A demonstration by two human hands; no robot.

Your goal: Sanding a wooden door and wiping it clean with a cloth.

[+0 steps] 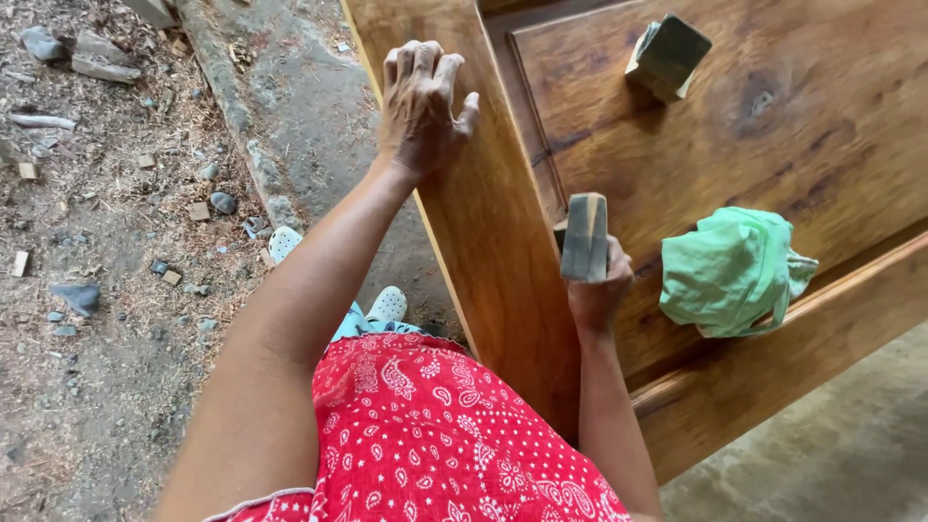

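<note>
A large brown wooden door panel (735,145) lies flat in front of me. My left hand (420,106) rests palm down on its left stile, fingers spread, holding nothing. My right hand (597,285) grips a small grey-brown rectangular block (585,235), held upright against the panel's surface near the moulded edge. A second, similar dark block (669,55) lies loose on the panel farther away. A crumpled light green cloth (732,273) sits on the panel to the right of my right hand.
To the left is dirt ground (106,290) with stones, wood chips and sawdust, and a concrete strip (309,126). My feet in pale shoes (389,304) stand beside the panel's edge. Grey concrete floor (841,454) shows at lower right.
</note>
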